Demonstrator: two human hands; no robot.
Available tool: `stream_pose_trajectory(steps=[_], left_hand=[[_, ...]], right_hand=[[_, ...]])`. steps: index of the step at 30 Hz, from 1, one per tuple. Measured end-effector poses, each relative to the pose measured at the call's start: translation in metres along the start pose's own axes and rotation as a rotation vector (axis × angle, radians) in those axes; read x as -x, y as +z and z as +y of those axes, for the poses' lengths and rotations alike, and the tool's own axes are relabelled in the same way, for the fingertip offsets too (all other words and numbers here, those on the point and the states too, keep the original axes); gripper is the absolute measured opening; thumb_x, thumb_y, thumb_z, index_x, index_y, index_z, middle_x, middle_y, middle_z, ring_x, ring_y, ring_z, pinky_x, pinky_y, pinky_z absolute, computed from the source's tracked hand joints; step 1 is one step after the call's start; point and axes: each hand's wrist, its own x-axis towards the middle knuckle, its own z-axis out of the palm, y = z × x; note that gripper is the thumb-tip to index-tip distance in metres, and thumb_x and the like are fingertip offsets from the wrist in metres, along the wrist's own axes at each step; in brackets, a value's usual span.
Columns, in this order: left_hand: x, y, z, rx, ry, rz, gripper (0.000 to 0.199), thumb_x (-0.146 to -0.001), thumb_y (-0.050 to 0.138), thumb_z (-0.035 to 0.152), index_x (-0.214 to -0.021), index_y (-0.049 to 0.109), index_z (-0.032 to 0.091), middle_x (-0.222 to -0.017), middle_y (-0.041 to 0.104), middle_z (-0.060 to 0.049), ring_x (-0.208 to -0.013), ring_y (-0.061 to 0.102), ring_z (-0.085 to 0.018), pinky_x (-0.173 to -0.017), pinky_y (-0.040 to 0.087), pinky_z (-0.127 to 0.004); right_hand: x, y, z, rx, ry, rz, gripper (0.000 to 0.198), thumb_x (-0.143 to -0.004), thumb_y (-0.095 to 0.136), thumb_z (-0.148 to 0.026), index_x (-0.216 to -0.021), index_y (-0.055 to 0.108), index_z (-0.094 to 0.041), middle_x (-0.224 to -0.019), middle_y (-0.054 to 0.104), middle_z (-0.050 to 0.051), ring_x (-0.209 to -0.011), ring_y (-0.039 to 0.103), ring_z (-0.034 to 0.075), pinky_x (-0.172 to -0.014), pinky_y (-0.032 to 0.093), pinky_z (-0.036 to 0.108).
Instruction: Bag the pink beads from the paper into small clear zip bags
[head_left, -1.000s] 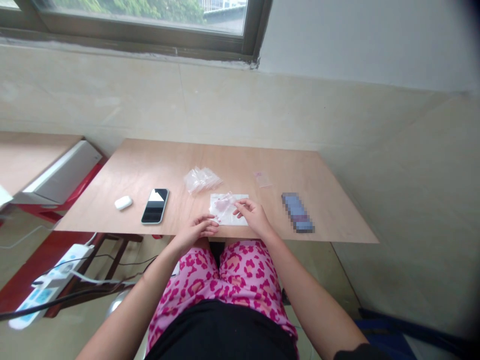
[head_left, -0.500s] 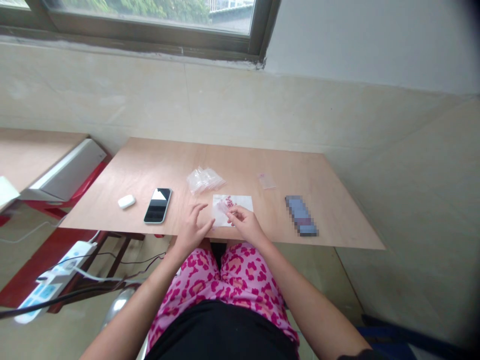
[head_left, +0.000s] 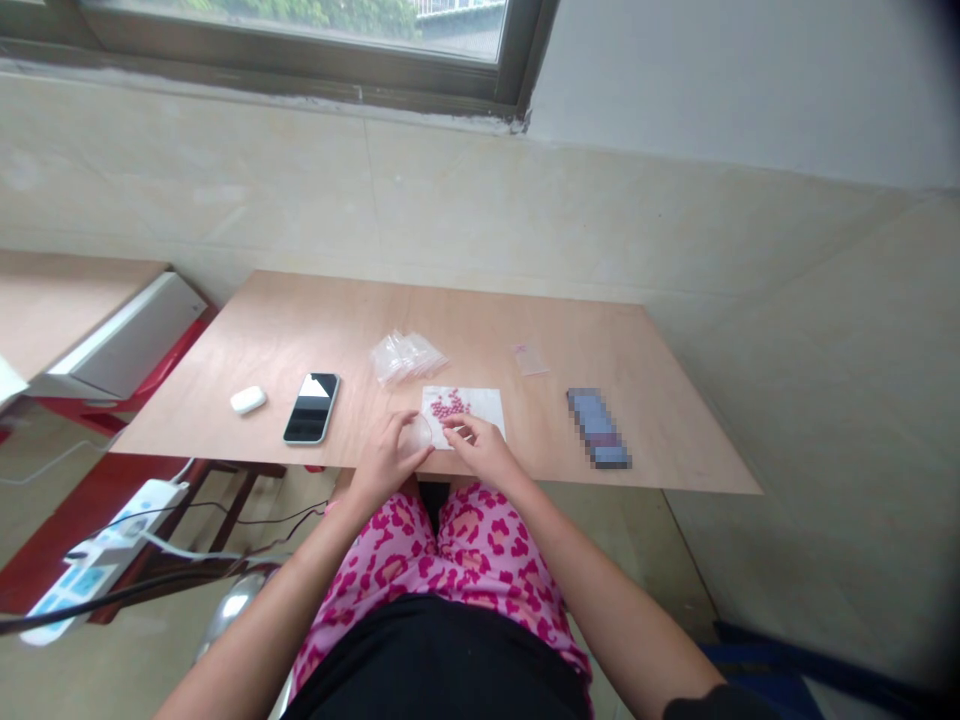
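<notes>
My left hand (head_left: 390, 455) is closed on a small clear plastic bag (head_left: 417, 435), held by its edges between thumb and fingers at the left side of a white paper sheet (head_left: 489, 408). Over the sheet's front part, my right hand (head_left: 481, 445) has its thumb and fingertips drawn together; whatever they pinch is too small to make out. A cluster of small dark-pink beads (head_left: 450, 404) lies on the sheet just beyond my right fingertips.
Behind the sheet lies a pile of clear plastic bags (head_left: 406, 357). A single bag (head_left: 530, 359) with pink at its top rests further right. Phones (head_left: 312, 409) (head_left: 600, 428) flank the work area, and a white earphone case (head_left: 248, 401) sits at the left of the wooden table (head_left: 600, 340).
The plastic bag has passed from my right hand to my left, which was open before. My right hand has shifted slightly left, and more of the beads show.
</notes>
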Motion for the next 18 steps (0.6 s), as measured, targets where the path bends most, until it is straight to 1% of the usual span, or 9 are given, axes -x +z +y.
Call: stream_pose_trajectory(steps=[2, 4, 7, 9, 11, 15, 18], left_hand=[[0.000, -0.001, 0.001, 0.001, -0.017, -0.011, 0.054, -0.087, 0.074, 0.032, -0.135, 0.051, 0.025, -0.131, 0.060, -0.011, -0.124, 0.058, -0.030, -0.110, 0.044, -0.048], [0.000, 0.000, 0.001, 0.003, -0.017, -0.025, 0.053, -0.088, 0.074, 0.032, -0.135, 0.051, 0.025, -0.132, 0.060, -0.011, -0.125, 0.057, -0.030, -0.110, 0.043, -0.047], [0.001, 0.001, -0.001, 0.005, 0.007, -0.053, 0.052, -0.088, 0.074, 0.032, -0.134, 0.050, 0.024, -0.131, 0.059, -0.011, -0.124, 0.057, -0.029, -0.109, 0.044, -0.046], [0.002, 0.002, -0.002, 0.003, 0.026, -0.074, 0.052, -0.089, 0.074, 0.032, -0.134, 0.050, 0.024, -0.129, 0.059, -0.011, -0.123, 0.058, -0.029, -0.108, 0.044, -0.045], [0.002, 0.003, -0.002, -0.002, 0.040, -0.085, 0.052, -0.089, 0.073, 0.033, -0.135, 0.049, 0.024, -0.127, 0.059, -0.011, -0.121, 0.058, -0.028, -0.107, 0.045, -0.044], [0.002, 0.003, 0.000, -0.013, 0.063, -0.072, 0.050, -0.090, 0.072, 0.033, -0.135, 0.050, 0.025, -0.123, 0.060, -0.010, -0.119, 0.059, -0.028, -0.106, 0.046, -0.043], [0.002, 0.003, 0.002, -0.015, 0.060, -0.068, 0.050, -0.090, 0.071, 0.032, -0.135, 0.051, 0.025, -0.123, 0.060, -0.010, -0.119, 0.059, -0.028, -0.106, 0.046, -0.044]], right_hand=[[-0.004, -0.011, 0.009, 0.205, -0.031, 0.045, 0.023, -0.096, 0.060, -0.028, -0.114, 0.072, -0.022, -0.110, 0.073, 0.008, -0.091, 0.067, 0.020, -0.088, 0.054, 0.034], [-0.007, -0.020, 0.018, 0.387, -0.042, 0.049, 0.024, -0.095, 0.060, -0.024, -0.116, 0.072, -0.020, -0.113, 0.071, 0.010, -0.096, 0.067, 0.021, -0.092, 0.052, 0.034], [-0.008, -0.025, 0.025, 0.541, -0.042, 0.032, 0.029, -0.096, 0.059, -0.022, -0.123, 0.070, -0.019, -0.116, 0.068, 0.011, -0.101, 0.066, 0.022, -0.096, 0.050, 0.032], [-0.008, -0.025, 0.027, 0.591, -0.056, 0.011, 0.031, -0.097, 0.058, -0.023, -0.126, 0.069, -0.020, -0.116, 0.067, 0.011, -0.103, 0.066, 0.022, -0.098, 0.049, 0.030], [-0.009, -0.023, 0.028, 0.613, -0.073, -0.006, 0.030, -0.097, 0.058, -0.022, -0.125, 0.069, -0.020, -0.115, 0.065, 0.010, -0.105, 0.065, 0.022, -0.098, 0.048, 0.029], [-0.010, -0.022, 0.030, 0.605, -0.055, 0.012, 0.024, -0.096, 0.059, -0.020, -0.117, 0.070, -0.018, -0.114, 0.064, 0.009, -0.099, 0.065, 0.020, -0.095, 0.049, 0.028], [-0.010, -0.022, 0.031, 0.611, -0.058, 0.020, 0.024, -0.095, 0.061, -0.020, -0.118, 0.069, -0.019, -0.113, 0.065, 0.009, -0.099, 0.065, 0.020, -0.094, 0.049, 0.028]])
